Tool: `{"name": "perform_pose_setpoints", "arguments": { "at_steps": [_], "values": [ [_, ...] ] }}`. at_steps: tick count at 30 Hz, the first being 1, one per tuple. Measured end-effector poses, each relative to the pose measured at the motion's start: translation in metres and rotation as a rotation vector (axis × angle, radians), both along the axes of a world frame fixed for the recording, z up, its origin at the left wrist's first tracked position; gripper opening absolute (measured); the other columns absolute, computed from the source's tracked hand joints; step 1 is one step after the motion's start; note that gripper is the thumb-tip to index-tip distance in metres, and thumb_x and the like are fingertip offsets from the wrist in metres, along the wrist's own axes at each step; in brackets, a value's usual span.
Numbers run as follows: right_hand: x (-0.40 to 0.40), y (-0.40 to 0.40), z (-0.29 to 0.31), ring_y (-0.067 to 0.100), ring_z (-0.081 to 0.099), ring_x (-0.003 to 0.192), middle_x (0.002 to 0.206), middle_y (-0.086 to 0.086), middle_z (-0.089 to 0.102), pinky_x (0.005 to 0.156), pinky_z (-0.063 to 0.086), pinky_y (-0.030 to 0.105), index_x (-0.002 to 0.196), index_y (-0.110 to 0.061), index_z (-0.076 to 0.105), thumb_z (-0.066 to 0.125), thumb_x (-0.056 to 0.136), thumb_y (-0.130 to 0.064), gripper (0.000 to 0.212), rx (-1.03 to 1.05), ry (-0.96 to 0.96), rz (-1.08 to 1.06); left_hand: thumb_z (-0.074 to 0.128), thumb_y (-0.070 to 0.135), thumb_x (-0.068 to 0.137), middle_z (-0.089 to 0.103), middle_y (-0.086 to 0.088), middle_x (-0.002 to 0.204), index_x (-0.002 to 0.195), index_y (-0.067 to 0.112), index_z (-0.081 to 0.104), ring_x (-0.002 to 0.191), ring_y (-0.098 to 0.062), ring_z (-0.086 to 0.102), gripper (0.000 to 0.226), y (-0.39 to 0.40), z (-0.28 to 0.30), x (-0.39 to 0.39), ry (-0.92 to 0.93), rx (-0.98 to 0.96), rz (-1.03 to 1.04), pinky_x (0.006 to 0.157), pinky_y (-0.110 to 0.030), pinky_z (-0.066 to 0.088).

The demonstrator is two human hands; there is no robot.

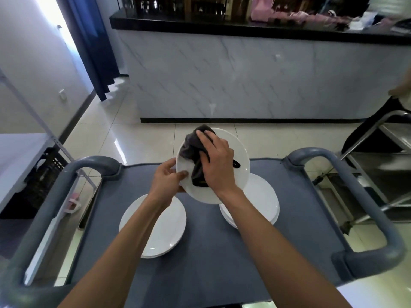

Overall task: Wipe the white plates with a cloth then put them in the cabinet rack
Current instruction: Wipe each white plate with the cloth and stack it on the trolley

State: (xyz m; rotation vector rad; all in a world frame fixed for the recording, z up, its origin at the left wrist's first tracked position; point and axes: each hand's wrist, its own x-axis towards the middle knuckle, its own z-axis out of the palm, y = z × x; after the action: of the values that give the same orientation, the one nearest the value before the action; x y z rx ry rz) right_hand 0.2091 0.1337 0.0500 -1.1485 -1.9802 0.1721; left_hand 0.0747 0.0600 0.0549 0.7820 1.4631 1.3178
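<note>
Left hand [165,181] pinching the near-left rim of a white plate [235,152], held tilted above the far part of the grey cart top [211,252]. Right hand [216,165] pressing a dark cloth [191,145] onto its face, fingers curled over it. More plates below: left stack [162,230], right stack [262,201]. Likely risk: hard wiping against a one-sided pinch, tipping the plate loose onto those stacks. No cabinet rack in view.
</note>
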Motion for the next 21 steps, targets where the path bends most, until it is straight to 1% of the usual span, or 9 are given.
{"name": "perform_pose_setpoints", "arguments": {
  "at_steps": [3, 6, 8, 11, 14, 17, 21],
  "values": [
    [0.011, 0.019, 0.013, 0.029, 0.052, 0.125, 0.144, 0.006, 0.056, 0.098, 0.044, 0.049, 0.145, -0.021, 0.055, 0.056, 0.098, -0.012, 0.048, 0.041, 0.023, -0.014, 0.060, -0.007, 0.092, 0.077, -0.007, 0.089, 0.114, 0.013, 0.070, 0.083, -0.031, 0.073, 0.031, 0.008, 0.009, 0.009, 0.012, 0.046, 0.039, 0.060, -0.040, 0.060],
    [0.026, 0.039, 0.025, 0.029, 0.051, 0.126, 0.144, 0.005, 0.056, 0.102, 0.042, 0.047, 0.144, -0.021, 0.056, 0.058, 0.098, -0.013, 0.048, 0.071, 0.065, -0.040, 0.060, -0.008, 0.091, 0.077, -0.004, 0.084, 0.106, 0.020, 0.071, 0.072, -0.023, 0.072, 0.034, 0.016, 0.021, 0.018, -0.006, 0.092, 0.072, 0.056, -0.035, 0.058],
    [0.036, 0.049, 0.032, 0.029, 0.052, 0.125, 0.145, 0.004, 0.055, 0.101, 0.043, 0.046, 0.145, -0.022, 0.055, 0.058, 0.098, -0.013, 0.048, 0.072, 0.087, -0.062, 0.060, -0.009, 0.091, 0.077, -0.003, 0.083, 0.101, 0.024, 0.071, 0.070, -0.021, 0.071, 0.036, 0.021, 0.027, 0.024, -0.020, 0.110, 0.092, 0.055, -0.033, 0.057],
    [0.050, 0.061, 0.038, 0.029, 0.052, 0.123, 0.145, 0.004, 0.054, 0.096, 0.043, 0.044, 0.146, -0.022, 0.055, 0.057, 0.098, -0.013, 0.048, 0.077, 0.106, -0.081, 0.060, -0.010, 0.090, 0.077, -0.001, 0.082, 0.104, 0.022, 0.071, 0.069, -0.019, 0.071, 0.036, 0.029, 0.034, 0.034, -0.037, 0.125, 0.128, 0.054, -0.032, 0.057],
    [0.063, 0.069, 0.043, 0.030, 0.053, 0.120, 0.144, 0.004, 0.055, 0.093, 0.044, 0.044, 0.145, -0.022, 0.055, 0.059, 0.097, -0.013, 0.049, 0.098, 0.114, -0.106, 0.060, -0.009, 0.090, 0.077, -0.004, 0.086, 0.109, 0.018, 0.071, 0.070, -0.020, 0.070, 0.035, 0.037, 0.039, 0.043, -0.061, 0.133, 0.164, 0.056, -0.033, 0.057],
    [0.074, 0.075, 0.047, 0.032, 0.055, 0.117, 0.141, 0.005, 0.057, 0.090, 0.047, 0.047, 0.143, -0.021, 0.057, 0.061, 0.096, -0.011, 0.048, 0.114, 0.114, -0.129, 0.060, -0.009, 0.090, 0.077, -0.002, 0.085, 0.105, 0.020, 0.072, 0.071, -0.018, 0.070, 0.035, 0.044, 0.043, 0.053, -0.085, 0.142, 0.214, 0.058, -0.035, 0.059],
    [0.087, 0.075, 0.049, 0.033, 0.056, 0.114, 0.140, 0.004, 0.058, 0.087, 0.047, 0.045, 0.143, -0.022, 0.057, 0.061, 0.096, -0.011, 0.048, 0.121, 0.082, -0.144, 0.059, -0.008, 0.091, 0.076, 0.004, 0.080, 0.095, 0.023, 0.072, 0.072, -0.016, 0.070, 0.034, 0.052, 0.051, 0.067, -0.123, 0.159, 0.286, 0.065, -0.039, 0.062]
  ]
}}
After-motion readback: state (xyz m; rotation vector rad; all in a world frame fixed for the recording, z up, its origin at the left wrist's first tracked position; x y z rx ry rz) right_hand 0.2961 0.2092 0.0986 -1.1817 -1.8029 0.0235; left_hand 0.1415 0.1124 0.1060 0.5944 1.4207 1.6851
